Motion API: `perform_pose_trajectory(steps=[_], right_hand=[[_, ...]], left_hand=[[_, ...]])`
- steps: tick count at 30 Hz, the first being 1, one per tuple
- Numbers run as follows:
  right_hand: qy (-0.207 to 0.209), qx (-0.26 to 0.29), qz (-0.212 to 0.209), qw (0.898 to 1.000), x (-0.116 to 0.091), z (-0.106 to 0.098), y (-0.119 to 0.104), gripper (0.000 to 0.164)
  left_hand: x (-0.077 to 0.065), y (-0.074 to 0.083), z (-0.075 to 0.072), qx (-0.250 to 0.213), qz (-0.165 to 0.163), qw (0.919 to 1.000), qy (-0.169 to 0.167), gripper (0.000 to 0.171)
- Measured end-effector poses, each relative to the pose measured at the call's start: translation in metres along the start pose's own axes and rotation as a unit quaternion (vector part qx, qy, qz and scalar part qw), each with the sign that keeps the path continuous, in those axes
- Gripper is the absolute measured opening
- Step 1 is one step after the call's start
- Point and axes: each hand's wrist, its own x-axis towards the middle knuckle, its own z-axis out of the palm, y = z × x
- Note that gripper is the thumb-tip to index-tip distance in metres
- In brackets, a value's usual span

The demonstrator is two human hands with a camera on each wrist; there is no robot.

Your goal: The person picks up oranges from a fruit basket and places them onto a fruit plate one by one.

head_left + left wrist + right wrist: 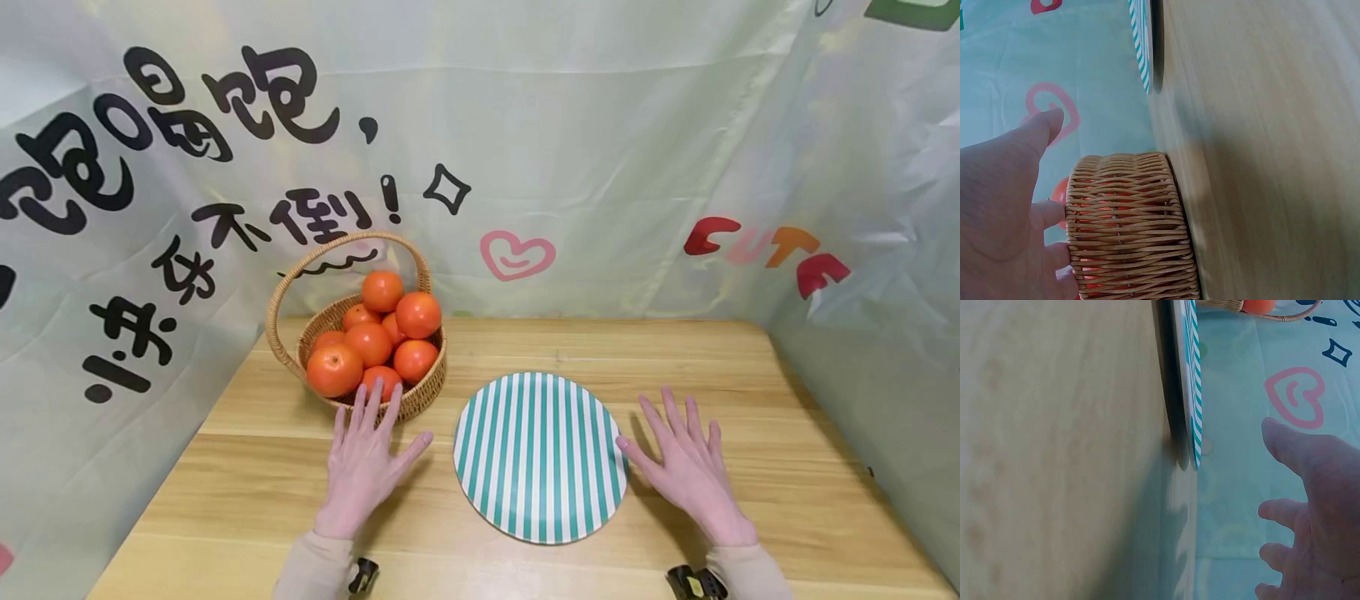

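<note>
A wicker basket (429, 390) with a tall hoop handle holds several round orange-red fruits (369, 344) on the left of the table. My left hand (365, 471) hovers at the basket's near side, fingers spread and holding nothing; in the left wrist view its fingers come close to the woven wall (1129, 231), and contact cannot be told. To the basket's right lies a round plate (540, 458) with green and white stripes. Beside its right edge my right hand (686, 471) is spread with nothing in it. The right wrist view shows its thumb (1282, 440) extended.
The wooden table (600, 346) carries the basket and plate. Behind it and along both sides hang pale printed cloths (592, 167) with dark lettering, a pink heart (517, 256) and coloured letters. A dark wrist strap shows at each cuff.
</note>
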Motion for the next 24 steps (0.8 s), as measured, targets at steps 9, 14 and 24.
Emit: perform_pose_trajectory(steps=[9, 14, 24], right_hand=[[-0.003, 0.004, -0.002, 1.0, 0.0006, -0.002, -0.0033, 0.085], [-0.001, 0.007, -0.005, 1.0, 0.0002, -0.001, -0.004, 0.084], [-0.015, 0.013, -0.01, 1.0, 0.0018, -0.0015, -0.0094, 0.084]], left_hand=[[0.0014, 0.0006, 0.0004, -0.008, 0.002, 1.0, -0.003, 0.091], [0.0019, 0.0004, -0.0002, -0.011, 0.003, 0.9999, -0.005, 0.09], [-0.0009, -0.0019, -0.0001, -0.005, -0.001, 0.9999, -0.012, 0.09]])
